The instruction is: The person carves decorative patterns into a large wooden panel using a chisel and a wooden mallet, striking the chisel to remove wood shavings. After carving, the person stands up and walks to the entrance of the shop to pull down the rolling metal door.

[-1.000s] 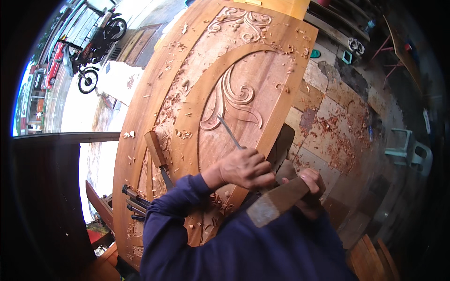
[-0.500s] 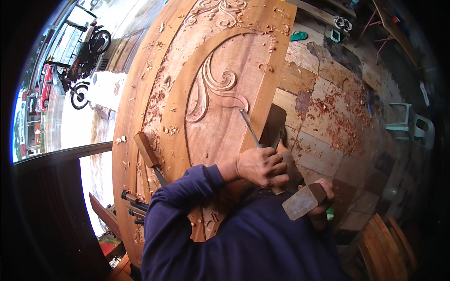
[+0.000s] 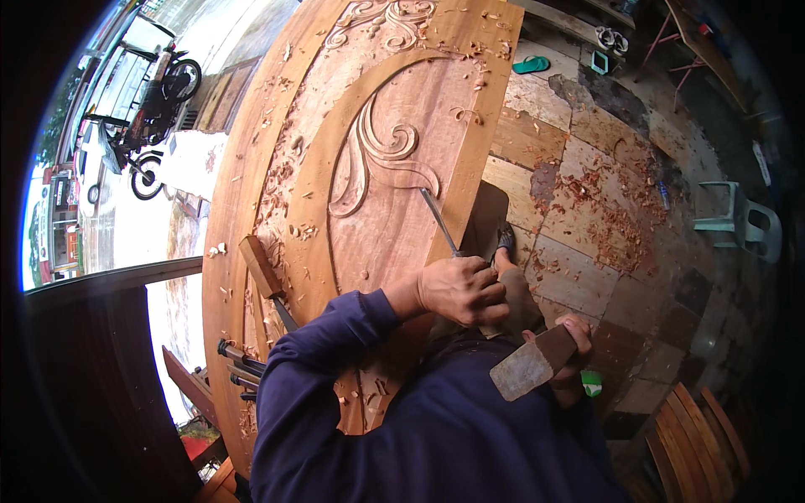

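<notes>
My left hand (image 3: 465,289) grips a slim steel chisel (image 3: 440,220), its tip resting at the lower right tail of a carved scroll leaf (image 3: 381,155) on a large wooden panel (image 3: 239,189). My right hand (image 3: 574,344), lower and to the right, holds a wooden block mallet (image 3: 524,369) with a pale worn face, apart from the chisel. Wood shavings lie over the panel. A wide wooden-handled chisel (image 3: 260,264) lies left of my hands, above several smaller tools (image 3: 239,360).
My bare foot (image 3: 503,260) shows right of the panel on a shaving-strewn tiled floor. A slipper (image 3: 528,64), plastic chair (image 3: 725,218), folding table (image 3: 708,50) and stacked wooden slats (image 3: 688,436) stand around. Outside left is a parked motorcycle (image 3: 155,101).
The chisel tip has moved from the leaf's left stem to its right tail. My right hand and mallet have shifted right, away from my left hand. The view has shifted; a passing car has changed.
</notes>
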